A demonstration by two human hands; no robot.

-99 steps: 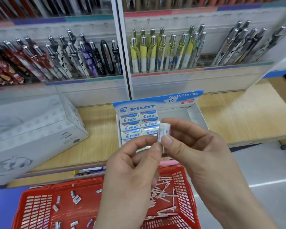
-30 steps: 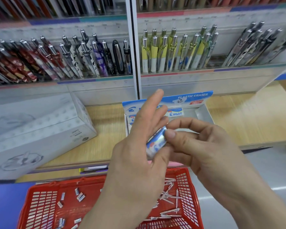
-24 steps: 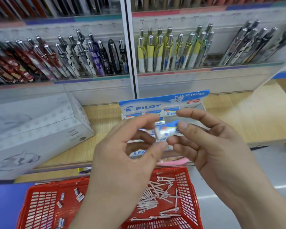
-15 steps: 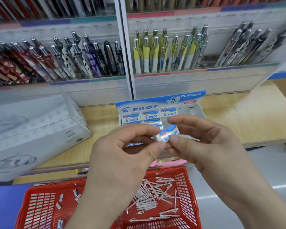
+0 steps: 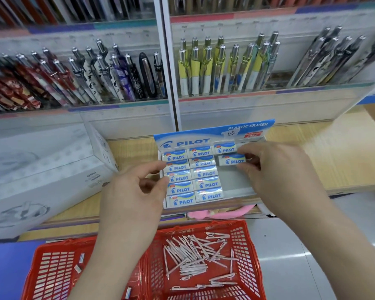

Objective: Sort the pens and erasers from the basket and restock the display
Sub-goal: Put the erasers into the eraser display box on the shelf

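Item: Pilot plastic eraser [image 5: 232,160], white block in a blue-and-white sleeve, held in our right hand [image 5: 275,169]. Long axis runs left to right, label up, matching its neighbours. It sits at the hand's left edge, in the third column of the eraser display box [image 5: 214,135], just below the single eraser [image 5: 224,148] heading that column and just beside the second column.

Right hand: partly closed, thumb and fingertips pinching the eraser's right end. We cannot tell whether the eraser rests on the box floor yet or hovers just above it.

Left hand [image 5: 136,191]: loosely curled, holding nothing, thumb and forefinger at the box's left wall beside the first column [image 5: 179,176]. It looks to be steadying the box.

Stock: first two columns filled with five erasers each; the third holds one plus the one in hand, with bare floor below. The right hand is the nearer to that gap.

Remaining: the red basket [image 5: 252,256] below the desk [image 5: 323,152] holds a heap of pale pens [image 5: 195,256] on its right side and a few loose erasers [image 5: 78,265] on its left. We judge the restocking early.
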